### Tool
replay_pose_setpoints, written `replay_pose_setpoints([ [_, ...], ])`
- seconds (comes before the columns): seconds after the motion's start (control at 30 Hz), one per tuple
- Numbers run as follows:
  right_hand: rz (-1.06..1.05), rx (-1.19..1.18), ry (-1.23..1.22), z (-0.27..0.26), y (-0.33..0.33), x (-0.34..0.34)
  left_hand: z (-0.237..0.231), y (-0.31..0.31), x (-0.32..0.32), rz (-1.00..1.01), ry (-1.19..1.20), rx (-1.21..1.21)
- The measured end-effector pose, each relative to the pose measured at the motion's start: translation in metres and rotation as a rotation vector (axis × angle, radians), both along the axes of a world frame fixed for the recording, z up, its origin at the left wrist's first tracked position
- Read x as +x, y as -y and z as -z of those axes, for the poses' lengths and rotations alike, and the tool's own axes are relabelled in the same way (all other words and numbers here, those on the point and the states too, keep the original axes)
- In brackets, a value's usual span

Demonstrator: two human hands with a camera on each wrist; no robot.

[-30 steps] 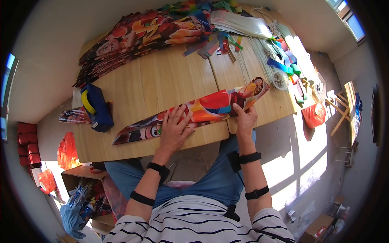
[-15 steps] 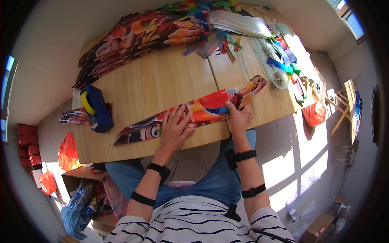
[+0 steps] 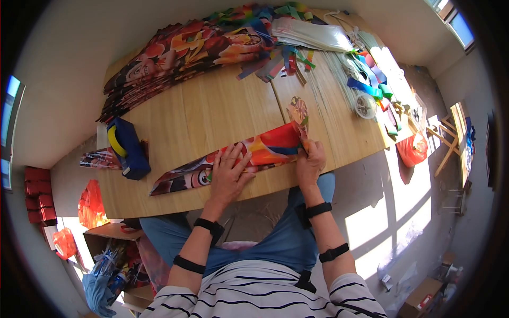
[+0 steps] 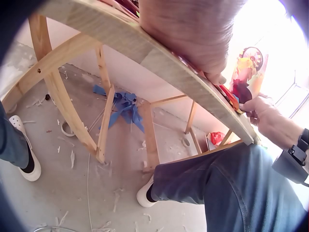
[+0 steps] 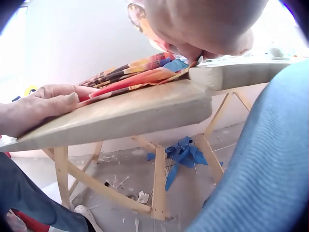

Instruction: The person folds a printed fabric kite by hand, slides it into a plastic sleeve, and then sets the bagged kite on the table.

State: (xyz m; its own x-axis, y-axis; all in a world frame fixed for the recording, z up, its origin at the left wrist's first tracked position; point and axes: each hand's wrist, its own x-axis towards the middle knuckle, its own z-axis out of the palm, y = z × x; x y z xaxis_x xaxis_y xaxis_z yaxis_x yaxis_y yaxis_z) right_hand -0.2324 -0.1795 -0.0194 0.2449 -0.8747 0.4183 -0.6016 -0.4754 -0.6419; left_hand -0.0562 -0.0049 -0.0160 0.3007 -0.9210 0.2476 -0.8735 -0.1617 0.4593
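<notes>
Your spread left hand (image 3: 228, 174) rests on a glossy, red-patterned folded sheet (image 3: 271, 144) along the pale wooden tabletop (image 3: 228, 111), while your right hand (image 3: 311, 163) pinches near its bent end (image 3: 298, 111), which uneven pulling could crease.

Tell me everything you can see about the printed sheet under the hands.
The sheet is thin and glossy, like plastic film or coated paper, printed in red, orange, yellow, blue and black, with a cartoon-like eye towards its left end. It looks folded lengthwise into a long strip, tapering to a point at the left. It lies slantwise near the table's front edge. The left hand rests on it, fingers spread; the right hand pinches it near its right end, which bends upward.
</notes>
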Motion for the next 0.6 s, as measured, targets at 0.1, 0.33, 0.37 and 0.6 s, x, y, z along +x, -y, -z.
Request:
replay_pose_setpoints([
  [0.1,-0.085,-0.111,-0.062,-0.003,-0.002,-0.002,-0.001,0.0,0.0,-0.003,-0.005,-0.006],
  [0.33,-0.252,-0.242,-0.243,-0.007,-0.001,-0.01,-0.004,0.002,-0.002,-0.018,-0.028,-0.026],
  [0.37,-0.277,-0.264,-0.261,-0.007,0.0,-0.011,-0.005,0.001,-0.002,-0.016,-0.028,-0.027],
  [0.6,-0.434,-0.365,-0.432,-0.019,0.002,-0.018,-0.003,-0.001,0.0,-0.011,-0.017,-0.032],
])
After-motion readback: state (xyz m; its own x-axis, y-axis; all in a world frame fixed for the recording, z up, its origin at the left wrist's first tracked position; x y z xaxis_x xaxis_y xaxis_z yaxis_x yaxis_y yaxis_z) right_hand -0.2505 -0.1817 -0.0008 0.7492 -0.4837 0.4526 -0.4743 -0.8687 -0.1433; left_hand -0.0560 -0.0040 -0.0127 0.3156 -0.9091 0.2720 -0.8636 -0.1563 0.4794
